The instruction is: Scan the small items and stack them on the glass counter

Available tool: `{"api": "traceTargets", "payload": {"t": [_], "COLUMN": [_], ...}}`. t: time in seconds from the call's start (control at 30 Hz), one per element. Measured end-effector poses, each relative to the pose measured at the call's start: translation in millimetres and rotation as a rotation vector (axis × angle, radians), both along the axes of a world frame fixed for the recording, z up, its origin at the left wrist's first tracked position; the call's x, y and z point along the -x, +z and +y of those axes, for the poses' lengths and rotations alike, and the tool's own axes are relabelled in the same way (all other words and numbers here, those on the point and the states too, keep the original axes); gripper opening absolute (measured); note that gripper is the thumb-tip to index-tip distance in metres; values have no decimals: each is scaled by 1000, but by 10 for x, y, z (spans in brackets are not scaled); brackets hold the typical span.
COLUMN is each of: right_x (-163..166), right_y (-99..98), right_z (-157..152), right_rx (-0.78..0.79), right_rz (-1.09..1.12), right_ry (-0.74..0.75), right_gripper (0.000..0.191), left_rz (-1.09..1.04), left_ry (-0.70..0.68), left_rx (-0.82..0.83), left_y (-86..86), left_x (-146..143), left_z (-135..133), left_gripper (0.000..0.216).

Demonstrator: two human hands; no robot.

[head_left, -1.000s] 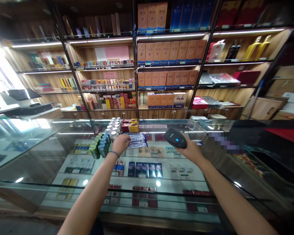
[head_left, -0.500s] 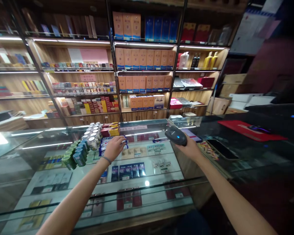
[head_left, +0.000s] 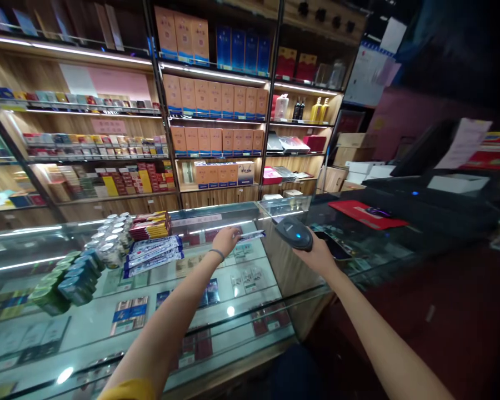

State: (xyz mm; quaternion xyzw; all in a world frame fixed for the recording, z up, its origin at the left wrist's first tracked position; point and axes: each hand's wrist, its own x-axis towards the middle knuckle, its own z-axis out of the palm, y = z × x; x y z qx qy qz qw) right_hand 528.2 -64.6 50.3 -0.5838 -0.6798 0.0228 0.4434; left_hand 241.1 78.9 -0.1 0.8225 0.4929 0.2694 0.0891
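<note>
My right hand (head_left: 316, 253) is wrapped round the handle of a black barcode scanner (head_left: 294, 233) with a blue light on top, held over the counter's right part. My left hand (head_left: 226, 240), with a dark band at the wrist, has its fingers closed on the left end of a slim blue-and-white snack packet (head_left: 251, 236). The packet points toward the scanner, low over the glass. Left of that hand, several similar blue-and-white packets (head_left: 154, 254) lie in a fanned pile on the glass counter (head_left: 216, 328).
Red-and-yellow packs (head_left: 151, 225) are stacked behind the pile. White-topped cans (head_left: 110, 239) and green and blue cans (head_left: 69, 280) stand at the left. A dark phone (head_left: 333, 246) and a red mat (head_left: 364, 214) lie at right. Shelves of orange boxes (head_left: 216, 141) stand behind.
My view has turned to the right. My left hand has left the pile of packets and moved right to the single packet. The scanner stays in my right hand.
</note>
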Motion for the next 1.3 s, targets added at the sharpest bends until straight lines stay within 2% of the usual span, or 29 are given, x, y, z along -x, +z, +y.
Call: {"api": "traceTargets", "payload": {"t": [0.13,0.3,0.5,0.73,0.93,1.13,1.3], "right_x": [-14,19,57,129,169,248,270], "right_y": [8,-5,-47,-155,-196,-165,-184], "right_z": [-24,5,19,74,103,-6,-118], "right_rx": [4,1,30,5,-6,23,-16], "right_rz": [10,-2,-63,-179,-385,-479,-541], "right_ry": [13,32,-18,-111,-198,-185,-202], "right_gripper": [55,60,54,52,58,43,47], "left_rz": [101,202,76,-202,-561,-633,-666], "left_ry": [49,34,88,96,61,98,124], "left_rx": [90,70,51,-37,262,289,305], "left_y": [-57,-75,-50,67,192,232,206], "left_x": [-139,-129,-30,460,1059,1553,1684], "left_z": [94,107,49,-39,-252,-460,-542], "left_gripper": [34,27,29,30,36,45,49]}}
